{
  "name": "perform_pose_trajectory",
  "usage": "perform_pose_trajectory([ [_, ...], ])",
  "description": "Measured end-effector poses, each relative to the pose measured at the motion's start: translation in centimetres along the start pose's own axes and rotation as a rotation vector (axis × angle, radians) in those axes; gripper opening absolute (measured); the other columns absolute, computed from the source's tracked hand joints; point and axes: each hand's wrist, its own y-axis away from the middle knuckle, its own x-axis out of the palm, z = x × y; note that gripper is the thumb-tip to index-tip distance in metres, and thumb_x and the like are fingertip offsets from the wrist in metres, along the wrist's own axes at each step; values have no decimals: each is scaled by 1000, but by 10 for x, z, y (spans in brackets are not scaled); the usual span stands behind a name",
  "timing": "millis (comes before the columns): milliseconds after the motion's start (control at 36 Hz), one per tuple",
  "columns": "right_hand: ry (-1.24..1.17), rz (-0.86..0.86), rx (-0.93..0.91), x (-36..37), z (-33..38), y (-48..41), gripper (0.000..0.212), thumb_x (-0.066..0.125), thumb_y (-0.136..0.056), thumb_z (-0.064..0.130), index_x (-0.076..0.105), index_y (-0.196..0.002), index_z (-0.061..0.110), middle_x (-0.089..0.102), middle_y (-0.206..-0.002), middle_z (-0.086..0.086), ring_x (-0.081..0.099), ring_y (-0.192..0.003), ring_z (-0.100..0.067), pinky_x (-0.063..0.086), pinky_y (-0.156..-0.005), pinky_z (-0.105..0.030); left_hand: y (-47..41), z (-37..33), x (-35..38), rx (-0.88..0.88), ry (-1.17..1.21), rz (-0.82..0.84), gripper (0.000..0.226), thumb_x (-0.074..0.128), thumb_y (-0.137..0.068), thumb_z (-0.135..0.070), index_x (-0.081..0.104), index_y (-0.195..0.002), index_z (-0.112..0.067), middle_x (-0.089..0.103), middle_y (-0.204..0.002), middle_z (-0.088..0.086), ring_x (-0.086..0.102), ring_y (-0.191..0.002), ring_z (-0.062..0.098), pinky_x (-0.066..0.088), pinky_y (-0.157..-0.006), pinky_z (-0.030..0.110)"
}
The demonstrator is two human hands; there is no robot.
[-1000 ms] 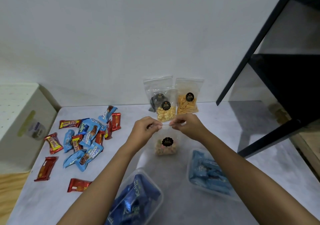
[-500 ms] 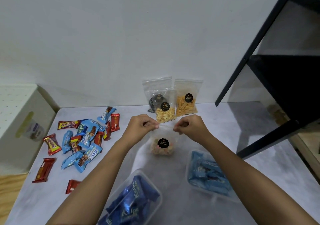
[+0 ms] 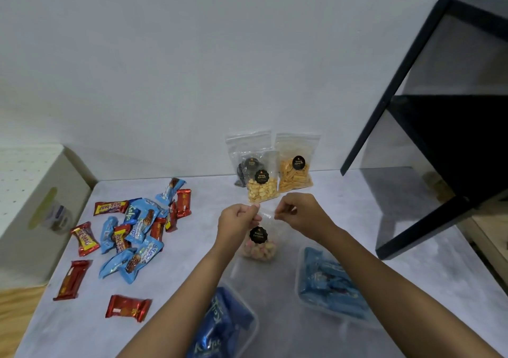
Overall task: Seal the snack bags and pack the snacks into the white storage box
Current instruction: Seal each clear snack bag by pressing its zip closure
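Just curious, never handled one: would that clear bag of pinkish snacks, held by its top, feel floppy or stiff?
Probably floppy: the clear bag has thin film that crinkles between the pinching left hand and right hand, with the snacks slumped at the bottom. Likely light, as it is only partly filled. Its glossy film may be slippery.

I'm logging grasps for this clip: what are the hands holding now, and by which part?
The clear bag of pink-and-white snacks, pinched along its top edge: left hand at the left end, right hand at the right end.
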Motion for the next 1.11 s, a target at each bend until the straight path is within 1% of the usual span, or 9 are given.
perform_pose_trajectory([
  [83, 7, 51, -19, 0, 0, 0, 7, 74, -76, 11, 67, -75, 10, 58, -70, 9, 54, -67, -7, 48, -64, -18, -2, 0, -3, -40, 72, 37, 23, 61, -88, -16, 66, -85, 6, 69, -76, 12, 62, -61, 9, 54, -64, 17],
  [139, -16, 106, 4, -1, 3, 1, 11, 74, -78, 22, 66, -77, 13, 60, -73, 9, 56, -70, -9, 50, -66, -23, -1, -1, -3, -42, 88, 54, 17, 59, -88, -11, 65, -83, 4, 68, -75, 11, 62, -60, 8, 53, -62, 15],
  [222, -68, 200, 92, 1, 11, 0, 22, 68, -80, 40, 63, -84, 19, 60, -78, 10, 56, -73, -7, 46, -65, -17, 1, -2, -4, -32, 93, 84, 16, 57, -88, -5, 65, -90, 9, 67, -75, 12, 63, -60, 7, 54, -63, 14],
  [333, -122, 238, 169, 1, 16, -3, 11, 59, -88, 25, 61, -81, 18, 58, -73, 6, 54, -64, -8, 49, -56, -23, 4, -3, -5, -4, 100, 142, 16, 56, -88, -1, 64, -93, 11, 66, -80, 16, 64, -65, 10, 55, -66, 15],
  [472, -200, 221, 239, 0, 24, -5, 18, 52, -87, 13, 61, -71, 12, 58, -66, 3, 52, -63, -12, 47, -52, -25, 3, -4, -10, 23, 35, 186, 16, 53, -89, 0, 63, -94, 10, 67, -78, 13, 65, -64, 6, 54, -66, 14],
  [667, -350, 201, 408, 5, 27, -8, 19, 54, -87, 18, 60, -69, 21, 61, -71, 3, 52, -65, -11, 40, -53, -21, 1, -4, -11, 40, 29, 168, 15, 54, -89, -2, 64, -94, 9, 67, -77, 12, 63, -69, 12, 54, -69, 15],
  [944, -371, 222, 419, -2, 26, -5, 21, 55, -89, 17, 58, -69, 21, 63, -72, 3, 50, -64, -8, 35, -55, -22, 3, -1, -7, 63, 42, 174, 12, 54, -89, -2, 65, -87, 2, 66, -78, 13, 62, -71, 15, 54, -69, 16],
  [1000, -374, 205, 421, 0, 25, -6, 21, 55, -89, 15, 58, -69, 20, 62, -73, 2, 50, -63, -8, 37, -53, -19, 2, 0, -6, 62, 36, 169, 12, 54, -89, -2, 65, -88, 4, 66, -78, 13, 63, -68, 11, 53, -68, 15],
  [1111, -384, 153, 379, 1, 22, -6, 21, 56, -90, 12, 59, -70, 17, 62, -77, -4, 51, -63, -7, 36, -43, -3, -1, 0, -4, 78, 19, 165, 16, 52, -90, -2, 65, -91, 8, 65, -77, 13, 63, -62, 3, 53, -66, 13],
])
